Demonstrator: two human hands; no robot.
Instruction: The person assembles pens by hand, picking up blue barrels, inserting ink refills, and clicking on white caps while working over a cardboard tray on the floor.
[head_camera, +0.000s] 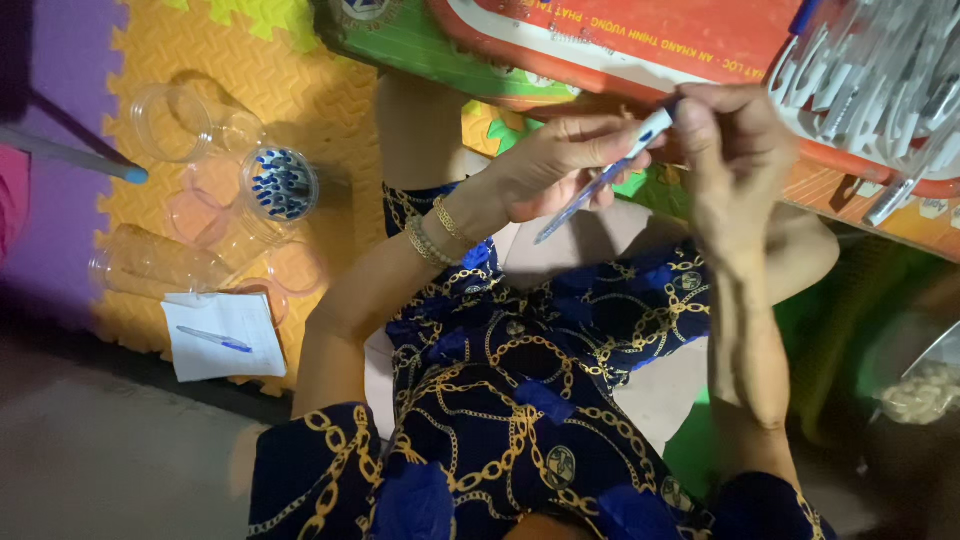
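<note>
Head view: pen (598, 186) slanting, tip lower-left, cap upper-right, pinched by left hand (560, 165) and right hand (730, 160).

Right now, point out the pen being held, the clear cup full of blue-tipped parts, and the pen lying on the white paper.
pen (600, 185), head view, on the clear barrel between both hands.
clear cup (281, 184), head view, on its open mouth showing blue tips.
loose pen (214, 339), head view, mid-barrel, on the paper.

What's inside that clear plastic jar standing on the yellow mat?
The clear jar holds many small blue pieces, perhaps pen caps or tips, seen from above through its open mouth. How deep the pile goes cannot be seen. The jars lying nearby look empty.
</note>
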